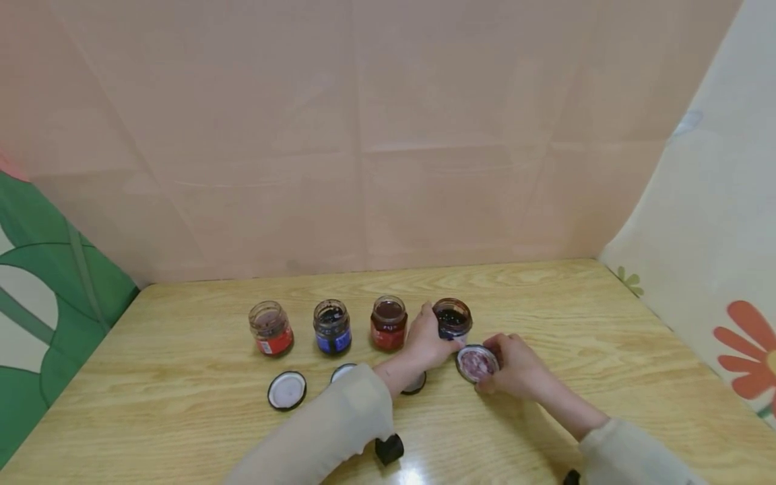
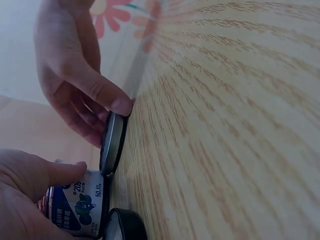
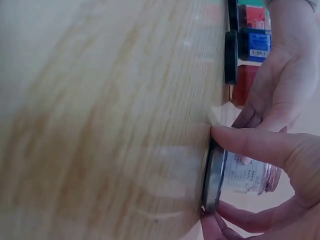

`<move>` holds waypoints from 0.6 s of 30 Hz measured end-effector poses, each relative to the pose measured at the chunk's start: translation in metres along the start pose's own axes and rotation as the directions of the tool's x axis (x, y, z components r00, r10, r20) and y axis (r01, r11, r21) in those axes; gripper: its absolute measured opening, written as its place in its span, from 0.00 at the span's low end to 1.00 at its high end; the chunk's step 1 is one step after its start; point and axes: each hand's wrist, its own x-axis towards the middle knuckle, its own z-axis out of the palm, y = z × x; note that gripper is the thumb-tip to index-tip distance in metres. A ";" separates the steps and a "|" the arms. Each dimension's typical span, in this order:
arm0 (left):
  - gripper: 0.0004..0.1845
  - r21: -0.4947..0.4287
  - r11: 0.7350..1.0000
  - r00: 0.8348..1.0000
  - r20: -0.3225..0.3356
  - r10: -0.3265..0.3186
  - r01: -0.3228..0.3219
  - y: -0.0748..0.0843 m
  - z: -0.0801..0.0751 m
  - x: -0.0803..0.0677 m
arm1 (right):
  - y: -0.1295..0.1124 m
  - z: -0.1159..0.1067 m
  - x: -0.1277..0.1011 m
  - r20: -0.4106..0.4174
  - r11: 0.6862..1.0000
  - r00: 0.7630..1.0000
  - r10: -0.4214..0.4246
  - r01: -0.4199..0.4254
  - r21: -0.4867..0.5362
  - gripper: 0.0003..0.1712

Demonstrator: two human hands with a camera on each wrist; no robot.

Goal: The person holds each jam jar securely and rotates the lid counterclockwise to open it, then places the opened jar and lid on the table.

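At the right end of a row, my left hand (image 1: 424, 345) grips an open glass jar (image 1: 453, 316) of dark jam, thumb on its near side. Its label (image 2: 84, 207) shows blueberries in the left wrist view. My right hand (image 1: 516, 367) pinches a round metal lid (image 1: 476, 364) by its edge, just in front of that jar. The lid's inside faces up and is smeared with purplish jam. In the right wrist view the lid (image 3: 215, 176) lies low at the tabletop, thumb on one side and fingers on the other.
Left of my hands stand three more open jars: a red-label one (image 1: 271, 329), a blue-label one (image 1: 332, 328) and a dark red one (image 1: 389, 323). Lids lie before them: one (image 1: 287, 391) in full view, others (image 1: 415, 384) partly behind my left arm. A wall sheet (image 1: 364, 168) rises behind the wooden table (image 1: 200, 417).
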 end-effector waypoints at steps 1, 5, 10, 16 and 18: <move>0.51 0.001 1.000 1.000 -0.001 -0.003 0.003 0.000 0.000 0.000 | 0.000 0.000 0.000 0.001 1.000 1.000 0.000 0.000 -0.005 0.42; 0.51 -0.011 1.000 1.000 0.000 -0.019 0.019 0.001 0.001 0.001 | 0.000 -0.002 0.001 0.009 1.000 1.000 -0.001 0.001 -0.030 0.42; 0.52 -0.011 1.000 1.000 -0.004 -0.001 0.001 0.003 0.000 0.000 | 0.000 -0.003 0.002 0.022 0.999 1.000 -0.017 0.018 -0.048 0.44; 0.52 0.003 0.998 0.998 0.007 0.056 -0.056 0.009 -0.007 -0.007 | 0.000 -0.010 0.000 0.077 0.999 0.997 -0.019 0.021 -0.028 0.48; 0.52 0.037 0.996 0.996 0.016 0.086 -0.087 0.012 -0.011 -0.011 | 0.000 -0.014 -0.001 0.086 0.999 0.996 -0.026 0.028 -0.018 0.47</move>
